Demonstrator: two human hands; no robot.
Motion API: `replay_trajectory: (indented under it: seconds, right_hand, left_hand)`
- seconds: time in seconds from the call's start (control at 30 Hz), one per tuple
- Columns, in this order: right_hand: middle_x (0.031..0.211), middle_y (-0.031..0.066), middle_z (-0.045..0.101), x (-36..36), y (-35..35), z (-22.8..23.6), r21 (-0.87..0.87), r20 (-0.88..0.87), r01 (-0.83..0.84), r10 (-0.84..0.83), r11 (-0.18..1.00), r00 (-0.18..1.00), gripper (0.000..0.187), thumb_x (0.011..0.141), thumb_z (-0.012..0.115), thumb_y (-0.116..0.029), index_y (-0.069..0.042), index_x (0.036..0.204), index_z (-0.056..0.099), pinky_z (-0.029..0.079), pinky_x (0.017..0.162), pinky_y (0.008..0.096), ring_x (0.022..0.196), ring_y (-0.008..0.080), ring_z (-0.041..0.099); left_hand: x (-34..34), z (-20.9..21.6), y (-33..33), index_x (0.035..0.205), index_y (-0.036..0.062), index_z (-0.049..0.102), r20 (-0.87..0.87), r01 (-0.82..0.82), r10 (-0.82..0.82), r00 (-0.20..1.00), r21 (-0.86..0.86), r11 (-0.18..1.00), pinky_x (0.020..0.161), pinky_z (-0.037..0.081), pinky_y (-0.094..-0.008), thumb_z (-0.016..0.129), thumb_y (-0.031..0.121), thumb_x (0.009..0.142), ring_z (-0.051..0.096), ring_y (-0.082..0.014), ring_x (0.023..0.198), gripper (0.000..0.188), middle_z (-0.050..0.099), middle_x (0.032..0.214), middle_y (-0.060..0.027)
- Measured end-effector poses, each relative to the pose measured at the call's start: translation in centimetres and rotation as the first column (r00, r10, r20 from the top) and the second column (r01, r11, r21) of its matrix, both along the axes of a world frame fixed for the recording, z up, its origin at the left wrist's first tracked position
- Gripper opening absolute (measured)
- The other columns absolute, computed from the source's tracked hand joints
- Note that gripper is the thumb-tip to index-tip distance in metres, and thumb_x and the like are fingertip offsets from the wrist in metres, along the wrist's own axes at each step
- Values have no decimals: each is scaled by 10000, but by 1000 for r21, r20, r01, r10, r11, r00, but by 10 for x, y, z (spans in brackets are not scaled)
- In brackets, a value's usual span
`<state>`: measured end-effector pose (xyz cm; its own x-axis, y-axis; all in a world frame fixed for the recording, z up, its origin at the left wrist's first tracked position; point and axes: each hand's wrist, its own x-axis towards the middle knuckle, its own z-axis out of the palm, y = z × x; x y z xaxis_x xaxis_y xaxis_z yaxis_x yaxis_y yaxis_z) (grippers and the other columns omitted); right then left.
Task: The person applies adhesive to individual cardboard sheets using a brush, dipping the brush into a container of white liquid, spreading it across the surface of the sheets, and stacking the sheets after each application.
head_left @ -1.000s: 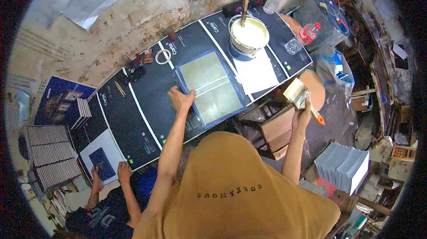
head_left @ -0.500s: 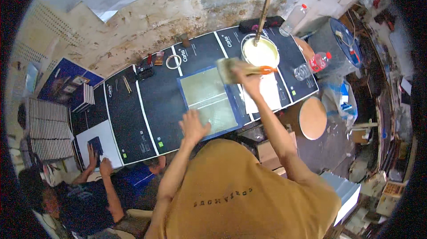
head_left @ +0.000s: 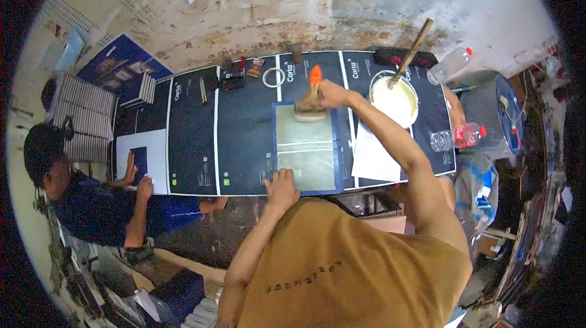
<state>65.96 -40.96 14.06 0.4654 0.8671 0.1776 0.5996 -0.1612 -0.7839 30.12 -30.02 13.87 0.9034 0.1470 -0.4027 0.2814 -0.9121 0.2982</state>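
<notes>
My right hand [head_left: 331, 94] grips a wide flat brush [head_left: 312, 111] with an orange handle end. Its bristles lie against the far part of a pale grey-green sheet [head_left: 305, 160], which has a blue border and a white line across its middle. My left hand [head_left: 282, 190] is open, fingers spread, at the sheet's near left corner. Right of the brush stands a bucket of cream-white paste [head_left: 394, 101], a wooden stick [head_left: 415, 50] leaning in it. White paper [head_left: 373, 160] lies just in front of the bucket.
A roll of tape [head_left: 273, 78] and small items lie along the back of the black-covered table [head_left: 244, 139]. Plastic bottles [head_left: 467, 136] and a drum [head_left: 488, 108] are at the right. On the left, a co-worker [head_left: 91, 200] handles a dark blue piece near stacked books [head_left: 88, 117].
My right hand has brought the brush left from beside the bucket onto the sheet, its handle now pointing up and away. The head view has shifted, so the table appears further right.
</notes>
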Motion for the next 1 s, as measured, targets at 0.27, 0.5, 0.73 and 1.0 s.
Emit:
replay_trajectory:
  seconds: [0.27, 0.5, 0.73, 1.0]
  right_hand:
    - [853, 180, 712, 0, 82, -8, -61, 85, -194, 199, 979, 976, 434, 810, 706, -517, -93, 897, 729, 543, 700, 486, 772, 392, 683]
    - [996, 184, 675, -33, 93, 7, -299, 480, -28, 175, 954, 860, 243, 807, 698, -287, -109, 970, 667, 503, 877, 506, 987, 360, 655]
    - [1093, 107, 648, -113, -16, 34, -582, 384, -375, 651, 722, 655, 257, 795, 689, -278, -136, 1008, 712, 432, 927, 517, 1140, 282, 569]
    - [795, 172, 668, -142, -103, 82, -722, 241, 3, 248, 692, 939, 282, 812, 767, -327, -62, 877, 694, 460, 915, 500, 833, 339, 671]
  left_hand:
    - [1, 3, -3, 1302, 24, 497, 9, -32, 32, 999, -9, 999, 989, 355, -653, 792, 269, 737, 478, -339, 1228, 683, 508, 1300, -130]
    - [-1, 5, -2, 1315, 31, 485, 2, -46, 46, 999, -13, 999, 999, 345, -649, 794, 273, 730, 485, -337, 1223, 705, 507, 1295, -121]
    - [-4, -10, -3, 1319, 48, 476, 60, 17, -19, 998, 35, 999, 942, 379, -616, 780, 354, 732, 520, -312, 1160, 728, 509, 1259, -117]
    - [2, 1, 8, 1253, -5, 504, 9, 62, -62, 998, -42, 997, 983, 327, -664, 789, 323, 746, 494, -329, 1217, 668, 512, 1265, -148]
